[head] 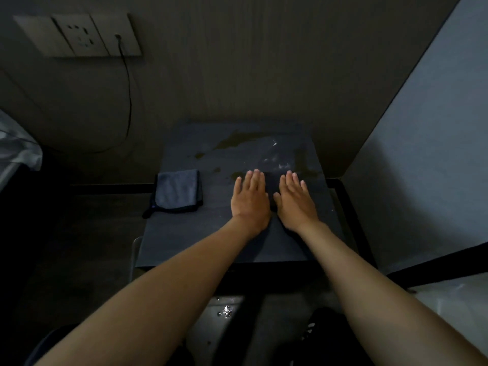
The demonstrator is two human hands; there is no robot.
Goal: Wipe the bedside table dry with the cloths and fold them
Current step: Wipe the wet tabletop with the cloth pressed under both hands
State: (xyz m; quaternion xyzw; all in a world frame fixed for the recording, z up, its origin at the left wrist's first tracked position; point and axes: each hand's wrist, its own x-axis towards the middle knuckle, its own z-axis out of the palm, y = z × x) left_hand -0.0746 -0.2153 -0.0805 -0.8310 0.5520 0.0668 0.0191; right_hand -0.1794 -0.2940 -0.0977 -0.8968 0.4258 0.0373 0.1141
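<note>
The dark bedside table (184, 233) stands against the wall, with wet streaks and puddles (237, 141) across its back half. A folded blue-grey cloth (177, 190) with dark edging lies at the table's left edge, its corner hanging slightly over. My left hand (249, 199) and my right hand (294, 202) lie flat side by side, palms down, right of the table's middle, just in front of the wet area. Between and under them is a darker patch that may be a second dark cloth; the dim light hides its outline.
A wall socket panel (76, 35) sits at upper left, and a black cable (129, 101) hangs from it down behind the table. White bedding (15, 146) shows at the left edge, a pale wall (422, 154) at the right. Water drops (227, 311) glint on the floor below.
</note>
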